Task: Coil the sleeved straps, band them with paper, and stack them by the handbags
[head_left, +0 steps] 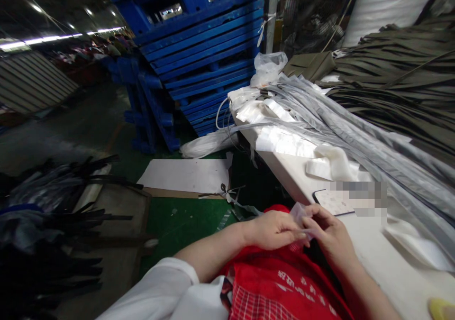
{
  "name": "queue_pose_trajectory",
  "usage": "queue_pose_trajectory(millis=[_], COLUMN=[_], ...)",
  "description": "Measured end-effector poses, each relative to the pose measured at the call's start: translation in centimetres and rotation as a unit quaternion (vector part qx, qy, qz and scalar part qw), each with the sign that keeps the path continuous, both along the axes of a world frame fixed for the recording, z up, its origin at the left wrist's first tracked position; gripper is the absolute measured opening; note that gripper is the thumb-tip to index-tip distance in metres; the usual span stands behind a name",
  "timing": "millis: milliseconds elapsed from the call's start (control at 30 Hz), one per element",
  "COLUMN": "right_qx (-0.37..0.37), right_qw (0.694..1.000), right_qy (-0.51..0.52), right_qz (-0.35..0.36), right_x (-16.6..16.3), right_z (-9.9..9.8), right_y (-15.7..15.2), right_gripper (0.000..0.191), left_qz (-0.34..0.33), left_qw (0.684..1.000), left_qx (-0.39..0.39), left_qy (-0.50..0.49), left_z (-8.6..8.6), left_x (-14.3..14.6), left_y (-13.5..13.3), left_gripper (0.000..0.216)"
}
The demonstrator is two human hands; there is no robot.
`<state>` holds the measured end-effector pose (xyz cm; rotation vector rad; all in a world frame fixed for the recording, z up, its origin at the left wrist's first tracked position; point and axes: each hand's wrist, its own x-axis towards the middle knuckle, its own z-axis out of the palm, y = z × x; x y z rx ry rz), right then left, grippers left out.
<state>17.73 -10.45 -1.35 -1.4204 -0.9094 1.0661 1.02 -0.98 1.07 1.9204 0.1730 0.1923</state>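
Note:
My left hand (277, 230) and my right hand (325, 227) meet in front of a red apron (284, 272). Between them is a thin translucent plastic piece (298, 211), pinched by the fingers of both hands. Its exact kind does not show, and its lower part is hidden behind my fingers. Just beyond my right hand, a dark-edged flat card or phone (332, 202) lies on the white table (369, 258), partly blurred out. White strips (330, 163) rest farther along the tabletop.
Long grey plastic-wrapped strips (341, 125) run along the table, with dark olive strips (398, 68) piled behind. Blue pallets (209, 64) are stacked ahead. Black strips (53, 225) lie on a board at left. White cardboard (188, 174) lies on the green floor (177, 225).

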Motion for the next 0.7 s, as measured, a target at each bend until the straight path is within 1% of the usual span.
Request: queue_pose_trajectory(millis=[67, 100, 167, 233, 300, 333, 400, 500, 600, 633, 700], right_qx=[0.015, 0.022, 0.036, 0.052, 0.062, 0.063, 0.063, 0.070, 0.064, 0.056, 0.036], right_qw=[1.000, 1.000, 0.997, 0.989, 0.982, 0.981, 0.982, 0.984, 0.987, 0.988, 0.989], right_qy=[-0.005, -0.014, -0.053, -0.105, -0.143, -0.151, -0.154, -0.157, -0.143, -0.133, -0.127], right_qz=[-0.017, -0.013, 0.033, 0.088, 0.109, 0.106, 0.085, 0.036, -0.033, -0.052, -0.064], right_x=[0.8, 1.2, 1.6, 1.4, 0.8, 0.4, -0.2, -0.4, -0.1, 0.1, 0.7], right_z=[0.0, 0.1, 0.5, 1.2, 2.0, 2.2, 2.4, 1.6, 0.4, 0.2, 0.3], right_y=[-0.6, -0.8, -1.2, -1.2, -1.0, -0.9, -0.6, -0.2, 0.1, 0.0, -0.2], right_gripper=[0.027, 0.026, 0.024, 0.019, 0.016, 0.019, 0.023, 0.026, 0.031, 0.032, 0.032], left_qz=[0.018, 0.025, 0.026, 0.013, 0.000, -0.003, -0.013, -0.026, -0.034, -0.033, -0.043], left_qw=[0.999, 0.999, 0.998, 0.997, 0.997, 0.997, 0.998, 1.000, 0.999, 0.999, 0.999], left_qx=[0.023, 0.036, 0.059, 0.075, 0.078, 0.074, 0.055, 0.010, -0.013, -0.011, -0.009], left_qy=[-0.017, -0.021, -0.021, -0.021, -0.022, -0.020, -0.009, 0.001, 0.012, 0.013, 0.011], left_z=[-0.1, -0.2, -0.3, -0.4, -0.2, -0.1, 0.3, 1.0, 1.2, 0.9, -0.2], left_x=[0.0, 0.0, 0.0, 0.1, 0.2, 0.3, 0.6, 1.2, 2.4, 2.9, 4.0], left_y=[0.4, 0.6, 1.1, 1.3, 1.2, 1.2, 1.1, 1.0, 0.9, 0.9, 0.9], left_gripper=[0.046, 0.047, 0.046, 0.045, 0.043, 0.041, 0.031, 0.021, 0.028, 0.031, 0.040])
